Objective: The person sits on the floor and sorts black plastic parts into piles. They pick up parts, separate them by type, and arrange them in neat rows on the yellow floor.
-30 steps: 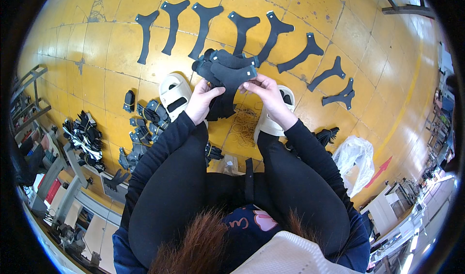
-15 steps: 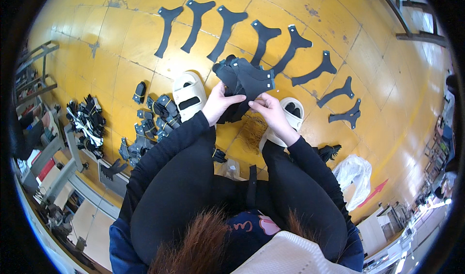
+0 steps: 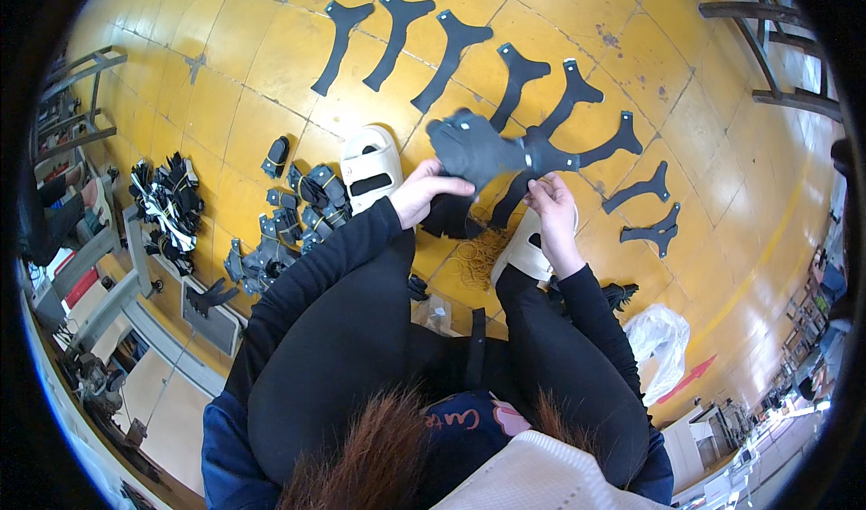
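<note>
My left hand (image 3: 422, 192) grips a stack of dark cut fabric pieces (image 3: 476, 149), thumb on top, above the floor between my feet. To its right, my right hand (image 3: 557, 211) pinches the edge of a single dark fabric piece (image 3: 552, 160) with thumb and fingertips. This piece lies beside the stack, and I cannot tell whether the two still touch. Beyond both hands, several similar Y-shaped fabric pieces (image 3: 456, 45) are spread in a curved row on the yellow floor, each with a small pale tag.
Banded bundles of dark pieces (image 3: 317, 194) lie left of my cream slipper (image 3: 372, 169). Farther left is a black-and-white pile (image 3: 170, 205). Loose rubber bands (image 3: 476, 262) lie between my feet. A clear plastic bag (image 3: 666, 334) is at right; metal frame legs (image 3: 762, 55) stand at upper right.
My right hand has moved right, away from the left, drawing a single piece out from the stack. The stack has turned in my left hand, and the view has shifted slightly.
</note>
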Available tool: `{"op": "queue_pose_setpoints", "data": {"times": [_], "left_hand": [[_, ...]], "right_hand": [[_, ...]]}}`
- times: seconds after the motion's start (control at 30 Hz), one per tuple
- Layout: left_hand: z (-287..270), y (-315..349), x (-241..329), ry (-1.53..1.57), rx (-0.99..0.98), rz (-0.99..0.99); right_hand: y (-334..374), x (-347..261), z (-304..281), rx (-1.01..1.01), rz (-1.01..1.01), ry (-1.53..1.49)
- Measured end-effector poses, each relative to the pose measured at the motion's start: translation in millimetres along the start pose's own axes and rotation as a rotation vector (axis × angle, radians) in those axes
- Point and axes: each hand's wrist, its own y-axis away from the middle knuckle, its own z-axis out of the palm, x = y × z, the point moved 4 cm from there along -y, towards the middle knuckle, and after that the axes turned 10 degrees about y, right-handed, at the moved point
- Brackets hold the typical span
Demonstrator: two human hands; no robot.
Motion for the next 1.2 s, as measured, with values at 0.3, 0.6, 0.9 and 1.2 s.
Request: {"op": "queue_pose_setpoints", "data": {"times": [0.3,0.6,0.9,1.2], "left_hand": [[12,3,-12,-0.285,-0.219,-0.166],[9,3,-19,-0.416,-0.212,-0.153],[10,7,23,0.001,0.007,0.159],[-4,-2,25,-0.102,0.031,0.269]], "right_hand": [[1,3,10,-0.064,0.013,-0.195],[-2,4,7,-0.067,-0.024,-0.153],[-88,-24,36,-0.139,-0.076,-0.055],[-72,-39,37,-0.219,-0.035,-0.026]]}}
